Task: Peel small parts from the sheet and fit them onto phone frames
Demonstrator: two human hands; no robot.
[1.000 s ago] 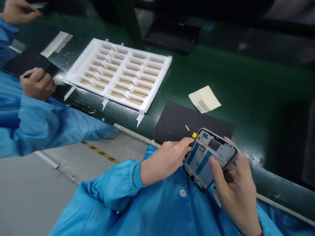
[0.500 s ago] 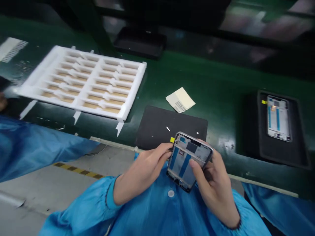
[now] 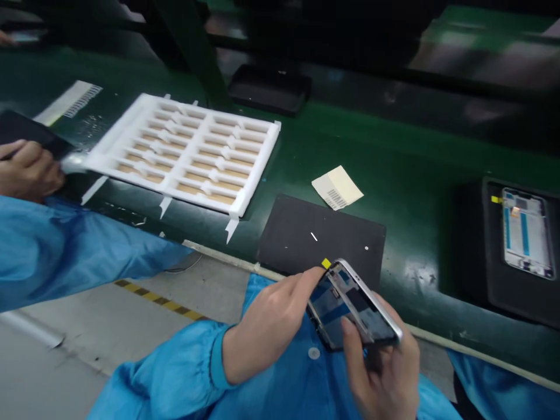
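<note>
Head view: our right hand [image 3: 387, 370] pinches the tilted, silver-rimmed rectangular phone frame [image 3: 356, 300]; our left hand [image 3: 271, 324] touches its left edge, pinch unclear to us. Beyond lie a flat black rectangular mat [image 3: 339, 242], then a white slotted foam tray [image 3: 259, 168].

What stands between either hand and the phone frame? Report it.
Nothing visible does: the left hand is at the phone frame's left edge, and the right hand grips it. The black mat lies beyond, not between.
</note>
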